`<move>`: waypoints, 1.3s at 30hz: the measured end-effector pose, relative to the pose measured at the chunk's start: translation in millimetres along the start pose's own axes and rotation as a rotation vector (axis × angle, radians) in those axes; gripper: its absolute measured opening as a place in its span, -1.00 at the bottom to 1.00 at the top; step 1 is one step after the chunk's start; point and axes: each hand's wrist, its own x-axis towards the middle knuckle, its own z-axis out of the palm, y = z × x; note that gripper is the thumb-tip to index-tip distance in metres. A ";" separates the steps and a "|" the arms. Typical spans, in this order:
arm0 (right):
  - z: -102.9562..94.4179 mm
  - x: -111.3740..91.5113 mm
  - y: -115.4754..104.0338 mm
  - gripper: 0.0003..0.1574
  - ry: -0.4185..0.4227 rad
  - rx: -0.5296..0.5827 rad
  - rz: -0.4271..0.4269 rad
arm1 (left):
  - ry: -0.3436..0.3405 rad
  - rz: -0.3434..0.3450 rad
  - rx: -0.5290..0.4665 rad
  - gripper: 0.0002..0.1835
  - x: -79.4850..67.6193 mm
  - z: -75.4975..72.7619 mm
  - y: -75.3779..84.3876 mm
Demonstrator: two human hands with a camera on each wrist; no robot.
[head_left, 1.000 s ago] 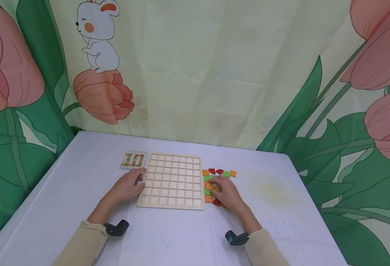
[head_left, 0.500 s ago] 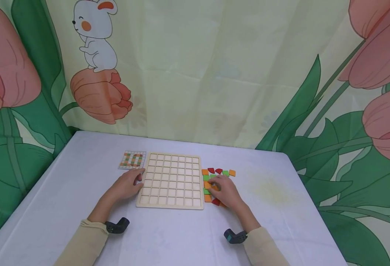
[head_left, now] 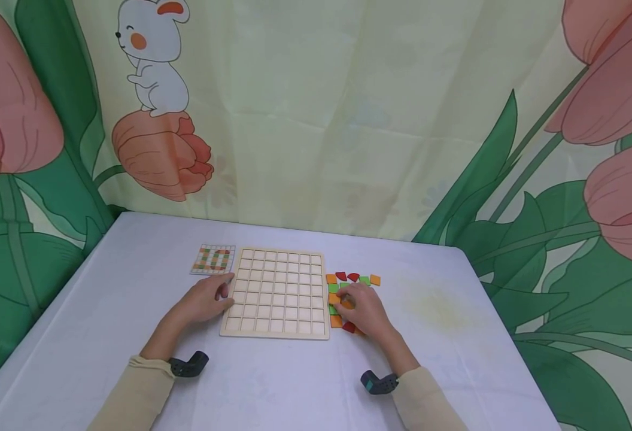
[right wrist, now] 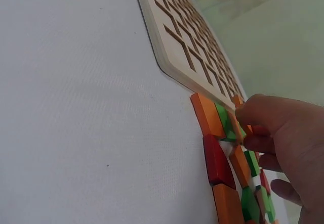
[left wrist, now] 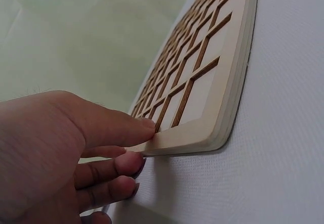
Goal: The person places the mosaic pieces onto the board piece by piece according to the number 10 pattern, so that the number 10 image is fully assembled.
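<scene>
A light wooden board [head_left: 275, 336] with a grid of square recesses lies flat on the table, its recesses bare. At its left edge is my left hand [head_left: 206, 297], thumb and index finger spread apart along the frame. In the left wrist view the thumb [left wrist: 134, 127] rests on the board's rim, and the other fingers bend loosely beside it. My right hand [head_left: 367, 308] is over the colored tiles right of the board. Its thumb and index finger pinch an orange square tile [head_left: 334, 298], which looks tilted in the right wrist view. Part of the tile pile is hidden beneath this hand.
Several green, orange and red tiles lie close together beside the board, including a red quarter-round tile [head_left: 340, 276] and an orange tile [head_left: 375, 280] at the outer end. A printed pattern card [head_left: 212, 259] lies behind the left hand. A patterned curtain [head_left: 316, 120] hangs behind the table.
My right fingertips have shifted slightly with the orange tile, which now shows more clearly between them. The left hand keeps its place on the board's edge. The head view drifts a little.
</scene>
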 end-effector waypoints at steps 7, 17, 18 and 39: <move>1.3 0.8 -1.8 -0.68 0.025 0.025 -0.025 | -0.009 0.005 -0.005 -0.29 1.0 2.9 -0.4; 3.6 5.1 -6.6 -0.66 0.025 0.044 -0.059 | -0.015 0.010 -0.016 -0.25 -1.8 0.7 2.5; 3.7 5.6 -7.4 -0.66 0.026 0.044 -0.062 | -0.015 0.013 -0.017 -0.25 -1.9 0.4 2.4; 11.2 22.6 -22.1 -0.67 0.016 0.133 -0.112 | -0.009 0.025 -0.010 -0.32 -1.7 1.2 -2.4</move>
